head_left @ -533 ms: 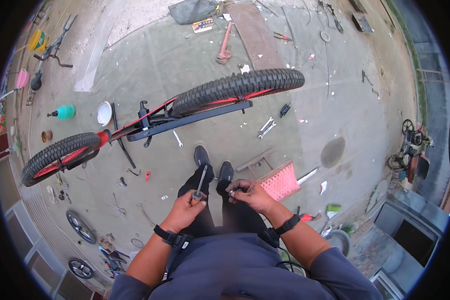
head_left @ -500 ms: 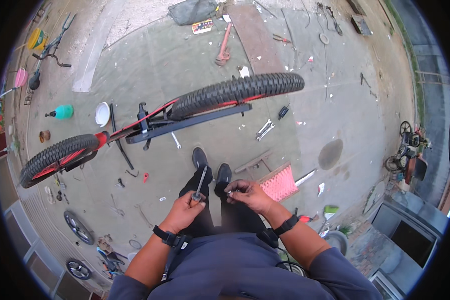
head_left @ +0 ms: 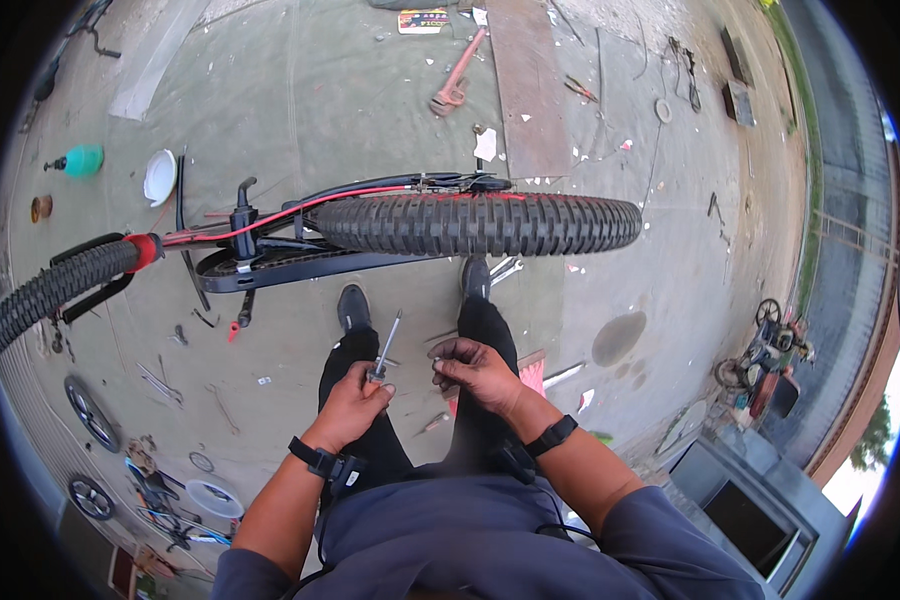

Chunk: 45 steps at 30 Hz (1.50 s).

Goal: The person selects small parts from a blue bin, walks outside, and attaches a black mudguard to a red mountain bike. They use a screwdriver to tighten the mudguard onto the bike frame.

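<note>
A screwdriver (head_left: 389,342) points up and away from my left hand (head_left: 348,408), which is closed round its handle. Thumb and fingertips of my right hand (head_left: 478,378) are pinched together at about the same height, a little to the right. Something small and pale shows at those fingertips, too small to name. Across the ground just beyond both hands stands a bicycle, with one knobby tire (head_left: 490,224) ahead of me and another tire (head_left: 65,285) at the far left. Its black frame bar (head_left: 300,270) and red cable run between them. Neither hand touches the bicycle.
Wrenches (head_left: 507,270) lie partly hidden under the near wheel. Farther off are a red pipe wrench (head_left: 458,75), pliers (head_left: 581,89), a white bowl (head_left: 160,177) and a green bottle (head_left: 82,160). Loose wheels (head_left: 92,413) lie at the left, and a motorcycle (head_left: 770,355) stands at the right.
My feet have moved, the right one forward to the tire. The bicycle now appears nearer and lies more level across the view. Both hands keep their grips and have shifted slightly left in the picture.
</note>
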### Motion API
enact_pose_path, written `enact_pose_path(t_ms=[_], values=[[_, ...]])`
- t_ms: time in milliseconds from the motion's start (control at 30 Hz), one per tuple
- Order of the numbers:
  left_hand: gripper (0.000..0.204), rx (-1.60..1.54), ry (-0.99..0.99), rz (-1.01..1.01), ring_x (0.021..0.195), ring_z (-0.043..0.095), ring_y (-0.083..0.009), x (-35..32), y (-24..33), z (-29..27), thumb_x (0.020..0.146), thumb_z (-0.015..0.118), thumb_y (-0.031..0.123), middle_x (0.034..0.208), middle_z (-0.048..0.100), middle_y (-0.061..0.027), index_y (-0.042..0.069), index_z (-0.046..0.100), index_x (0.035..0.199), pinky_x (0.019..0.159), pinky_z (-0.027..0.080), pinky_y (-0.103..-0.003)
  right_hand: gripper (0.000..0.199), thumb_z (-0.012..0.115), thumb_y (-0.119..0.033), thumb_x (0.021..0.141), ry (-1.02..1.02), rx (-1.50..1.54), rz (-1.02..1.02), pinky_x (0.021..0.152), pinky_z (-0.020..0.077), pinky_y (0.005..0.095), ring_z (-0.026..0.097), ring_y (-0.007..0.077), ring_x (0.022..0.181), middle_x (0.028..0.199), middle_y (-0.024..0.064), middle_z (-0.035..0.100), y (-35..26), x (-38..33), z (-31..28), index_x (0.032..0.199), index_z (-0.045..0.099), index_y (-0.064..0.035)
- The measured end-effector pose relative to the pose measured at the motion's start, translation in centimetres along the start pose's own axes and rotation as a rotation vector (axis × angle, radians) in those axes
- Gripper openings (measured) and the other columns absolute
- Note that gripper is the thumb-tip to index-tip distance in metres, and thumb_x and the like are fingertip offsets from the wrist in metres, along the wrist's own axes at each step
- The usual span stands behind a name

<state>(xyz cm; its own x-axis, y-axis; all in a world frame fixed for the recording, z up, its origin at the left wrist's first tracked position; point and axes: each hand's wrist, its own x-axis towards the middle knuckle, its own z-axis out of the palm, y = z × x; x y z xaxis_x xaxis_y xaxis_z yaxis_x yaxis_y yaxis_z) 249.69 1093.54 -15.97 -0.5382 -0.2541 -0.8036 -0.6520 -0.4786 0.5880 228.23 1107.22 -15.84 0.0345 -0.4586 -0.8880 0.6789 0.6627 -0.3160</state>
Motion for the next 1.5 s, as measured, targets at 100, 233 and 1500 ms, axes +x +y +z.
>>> enact_pose_path(t_ms=[100, 233, 1500], values=[[0.025, -0.015, 0.039, -0.074, 0.066, 0.06, -0.0116, 2.6, -0.2, 2.5, 0.096, 0.063, 0.019, 0.079, 0.061, -0.0045, 0.001, 0.052, 0.11, 0.061, 0.051, -0.028, 0.025, 0.068, -0.016, 0.093, -0.029, -0.007, -0.051, 0.071, 0.0515, 0.0263, 0.063, 0.0113, 0.077, 0.091, 0.0038, 0.068, 0.2, 2.2, -2.9, 0.114, 0.065, -0.0021], [0.022, -0.254, 0.196, -0.121, 0.066, 0.06, -0.0128, 7.1, -2.0, 7.0, 0.097, 0.061, 0.02, 0.078, 0.06, -0.0052, 0.001, 0.052, 0.106, 0.061, 0.052, -0.029, 0.02, 0.069, -0.011, 0.093, -0.078, -0.106, -0.062, 0.075, 0.052, 0.0269, 0.064, 0.0127, 0.08, 0.089, 0.0031, 0.066, -0.5, 4.9, -6.7, 0.111, 0.064, -0.0023], [0.043, -0.574, 0.414, 0.441, 0.08, 0.062, -0.0185, 14.2, -13.2, 18.9, 0.091, 0.063, 0.013, 0.097, 0.059, -0.0087, -0.001, 0.047, 0.129, 0.07, 0.054, -0.032, 0.016, 0.064, -0.012, 0.093, -0.349, -0.132, -0.559, 0.068, 0.0473, 0.0284, 0.067, 0.0189, 0.08, 0.091, 0.0067, 0.068, 4.3, 7.4, -16.3, 0.107, 0.062, -0.0056]])
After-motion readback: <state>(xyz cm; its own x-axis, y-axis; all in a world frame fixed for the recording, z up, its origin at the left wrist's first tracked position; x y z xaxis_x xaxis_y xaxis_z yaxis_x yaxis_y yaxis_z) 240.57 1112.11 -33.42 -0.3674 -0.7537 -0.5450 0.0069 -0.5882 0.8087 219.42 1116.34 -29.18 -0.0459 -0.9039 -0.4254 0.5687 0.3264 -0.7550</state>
